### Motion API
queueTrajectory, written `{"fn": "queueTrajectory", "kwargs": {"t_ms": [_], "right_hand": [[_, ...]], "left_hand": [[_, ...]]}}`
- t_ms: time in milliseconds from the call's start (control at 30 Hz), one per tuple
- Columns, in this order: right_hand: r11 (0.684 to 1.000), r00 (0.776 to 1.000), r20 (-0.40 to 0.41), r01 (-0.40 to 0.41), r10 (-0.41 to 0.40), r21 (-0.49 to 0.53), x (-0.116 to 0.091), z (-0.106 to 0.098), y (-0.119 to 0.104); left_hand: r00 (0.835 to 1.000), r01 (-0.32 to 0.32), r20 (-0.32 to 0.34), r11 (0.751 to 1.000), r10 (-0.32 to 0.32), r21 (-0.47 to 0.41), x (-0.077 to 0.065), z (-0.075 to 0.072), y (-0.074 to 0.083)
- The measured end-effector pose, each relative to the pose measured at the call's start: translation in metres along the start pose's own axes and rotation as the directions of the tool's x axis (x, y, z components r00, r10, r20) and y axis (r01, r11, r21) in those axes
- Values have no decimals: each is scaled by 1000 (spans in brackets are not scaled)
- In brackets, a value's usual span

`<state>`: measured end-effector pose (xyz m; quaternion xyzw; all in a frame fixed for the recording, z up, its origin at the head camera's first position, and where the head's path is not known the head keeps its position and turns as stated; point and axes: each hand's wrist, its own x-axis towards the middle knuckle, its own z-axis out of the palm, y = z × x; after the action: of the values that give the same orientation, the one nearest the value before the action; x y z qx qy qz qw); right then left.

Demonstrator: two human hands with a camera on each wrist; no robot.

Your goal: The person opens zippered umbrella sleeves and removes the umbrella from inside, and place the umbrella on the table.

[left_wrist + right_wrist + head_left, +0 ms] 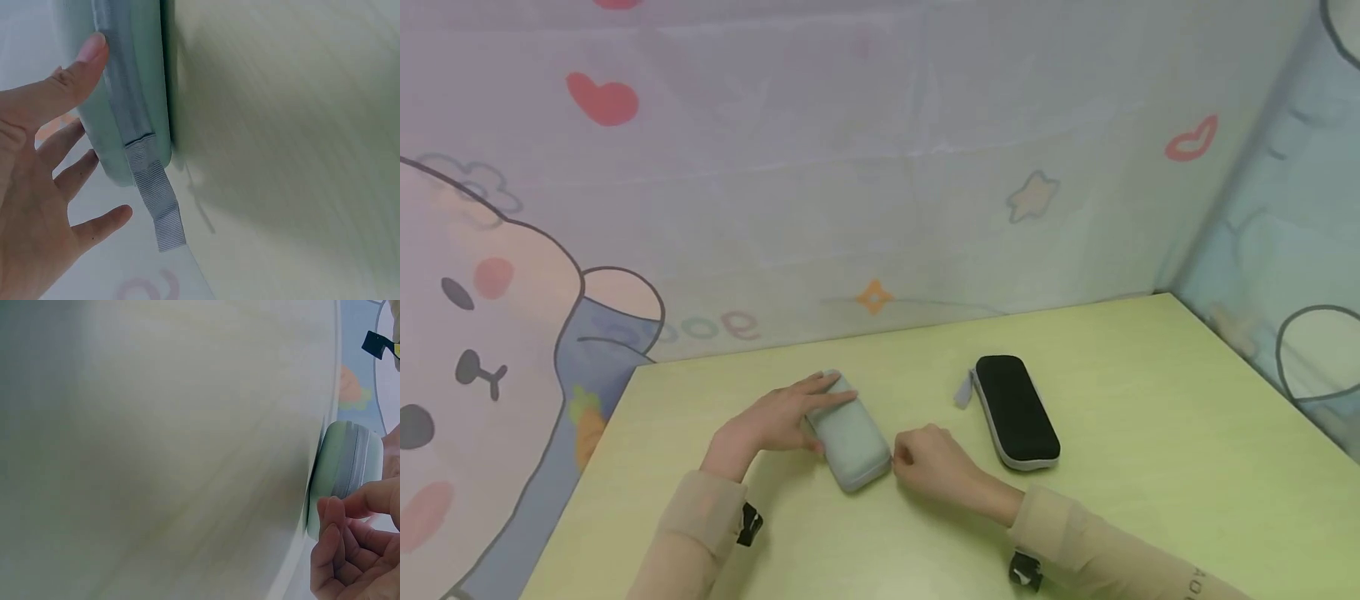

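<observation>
A pale green zip case (853,446) lies on the table, slanting between both hands. My left hand (771,419) holds it by the far end, fingers spread over the lid and thumb on the left side. In the left wrist view the thumb (90,59) presses on the grey zipper band (122,81), and a ribbed fabric tab (161,206) hangs off the case's end. At the near right corner, my right hand (936,462) pinches thumb and index finger together on the zipper line. Those fingertips hide the zipper pull. The zipper looks closed along the visible near end.
To the right lies a second case (1017,408), black on top with a light grey side and a grey tab (964,392). The pale yellow-green table (1150,467) ends at a printed cloth backdrop (820,183). Black straps show at both sleeve cuffs.
</observation>
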<state>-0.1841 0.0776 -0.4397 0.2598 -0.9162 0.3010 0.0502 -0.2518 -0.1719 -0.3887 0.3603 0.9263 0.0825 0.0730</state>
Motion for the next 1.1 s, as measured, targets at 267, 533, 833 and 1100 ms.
{"fn": "queueTrajectory", "kwargs": {"t_ms": [267,533,833,1100], "right_hand": [[1000,1000,8,18,-18,-3,1,3,4],[999,999,-8,37,-37,-30,0,3,4],[998,1000,-21,23,-24,-55,-1,3,6],[998,1000,-17,20,-21,-62,-2,3,6]], "left_hand": [[1000,4,10,1000,-4,-7,1,0,2],[999,37,4,999,-37,-7,1,3,4],[998,63,2,998,-63,7,2,1,10],[995,98,0,995,-98,13,2,1,13]]}}
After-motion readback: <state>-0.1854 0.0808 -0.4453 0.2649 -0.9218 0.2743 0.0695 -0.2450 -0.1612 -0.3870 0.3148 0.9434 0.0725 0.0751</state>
